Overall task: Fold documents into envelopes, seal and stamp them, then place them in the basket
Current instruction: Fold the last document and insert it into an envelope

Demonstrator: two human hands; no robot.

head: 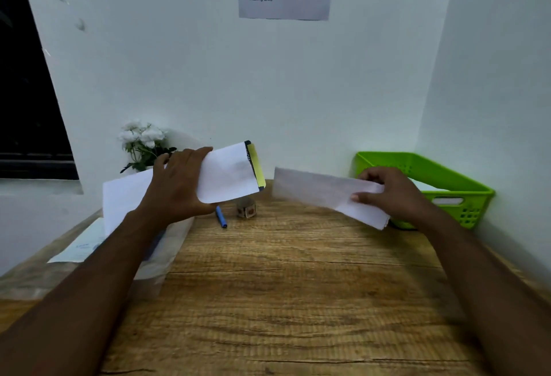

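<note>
Envelope (229, 174) in left hand (176, 188), document (325, 194) in right hand (390, 194).

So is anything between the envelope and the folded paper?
Nothing: the head view shows a bare gap between the envelope in the left hand and the paper in the right hand, with only wall and table behind.

Holding both arms out forward; gripping envelope (229, 176) end in left hand (179, 185), knuckles up; pinching folded paper (316, 189) in right hand (393, 194), thumb nearside.
</note>
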